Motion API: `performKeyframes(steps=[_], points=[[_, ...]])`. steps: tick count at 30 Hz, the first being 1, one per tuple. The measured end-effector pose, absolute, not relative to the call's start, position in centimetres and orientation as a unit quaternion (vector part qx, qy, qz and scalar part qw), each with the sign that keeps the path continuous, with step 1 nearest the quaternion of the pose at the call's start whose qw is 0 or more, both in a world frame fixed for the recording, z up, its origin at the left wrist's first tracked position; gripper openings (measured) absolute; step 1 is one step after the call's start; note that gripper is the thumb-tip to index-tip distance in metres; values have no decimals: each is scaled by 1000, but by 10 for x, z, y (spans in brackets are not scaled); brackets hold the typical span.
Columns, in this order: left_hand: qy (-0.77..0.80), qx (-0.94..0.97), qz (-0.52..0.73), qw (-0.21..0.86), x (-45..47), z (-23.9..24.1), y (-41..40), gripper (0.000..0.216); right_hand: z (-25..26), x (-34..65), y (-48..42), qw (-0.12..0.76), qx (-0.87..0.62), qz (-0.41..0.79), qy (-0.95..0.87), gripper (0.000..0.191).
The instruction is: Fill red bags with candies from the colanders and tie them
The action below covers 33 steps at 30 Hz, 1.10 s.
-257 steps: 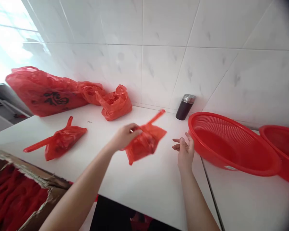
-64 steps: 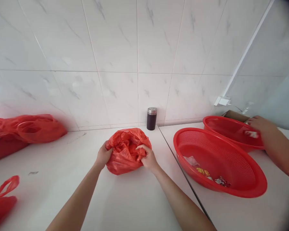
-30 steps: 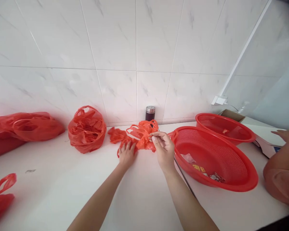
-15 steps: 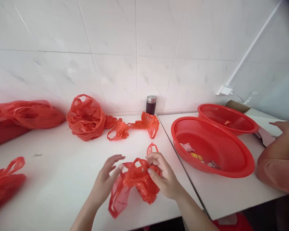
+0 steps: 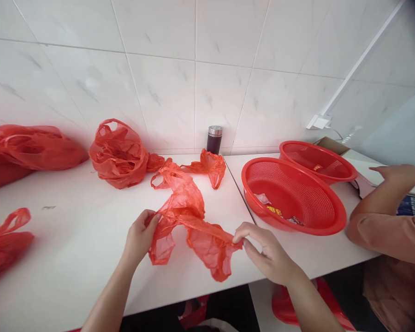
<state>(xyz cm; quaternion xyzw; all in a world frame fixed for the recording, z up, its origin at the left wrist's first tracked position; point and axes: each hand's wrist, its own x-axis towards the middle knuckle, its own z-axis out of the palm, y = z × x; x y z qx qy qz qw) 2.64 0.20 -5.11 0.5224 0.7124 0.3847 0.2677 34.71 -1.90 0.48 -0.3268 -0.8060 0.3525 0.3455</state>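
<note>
A crumpled red plastic bag (image 5: 185, 207) is stretched out over the white table between my hands. My left hand (image 5: 140, 237) pinches its left side. With thumb and fingertips, my right hand (image 5: 263, 251) grips the end of the bag on the right. The far part of the bag reaches up to a loose red plastic bag (image 5: 210, 166) and some crumpled red plastic behind it; where one ends and the other begins is hard to tell. Farther back on the left stands a full-looking red bag (image 5: 119, 159) with more red plastic inside.
Two red plastic baskets (image 5: 297, 198) stand on the right; the nearer holds a few small packets. A dark flask (image 5: 214, 139) is by the tiled wall. Filled red bags (image 5: 44, 147) lie at left. Another person's arm (image 5: 376, 198) rests at the right.
My hands have moved apart, pulling the bunched bag out wide. My left hand, loosely open before, has closed on the bag. The view has tilted slightly downward.
</note>
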Motion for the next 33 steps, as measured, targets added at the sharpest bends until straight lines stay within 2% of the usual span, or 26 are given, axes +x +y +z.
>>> performKeyframes(steps=[4,8,11,13,15,18,21,25,29,31,33], points=[[702,518,412,263,18,-33,4,32,-2,361,-12,470,-365,296,-748,19],[711,523,377,281,9,-29,4,16,-2,371,-8,593,-375,262,-663,16],[654,548,314,416,1,-18,8,15,0,376,-6,649,-362,281,-607,14],[566,564,295,523,-1,-6,12,22,2,379,-5,692,-361,283,-558,14],[515,549,315,578,0,6,20,31,2,383,-5,739,-364,281,-493,17],[531,526,434,503,7,23,42,37,-1,385,-7,766,-371,299,-431,20],[547,519,539,375,16,38,82,35,-10,381,-12,732,-384,348,-442,17],[593,506,587,219,27,57,132,29,-29,369,-19,671,-419,361,-494,10],[604,557,553,138,44,64,123,51,-36,365,-21,632,-457,323,-536,8],[561,660,489,103,58,57,96,42,-34,364,-20,620,-449,326,-555,8],[486,775,373,156,74,44,65,26,-31,362,-17,615,-428,343,-566,9]])
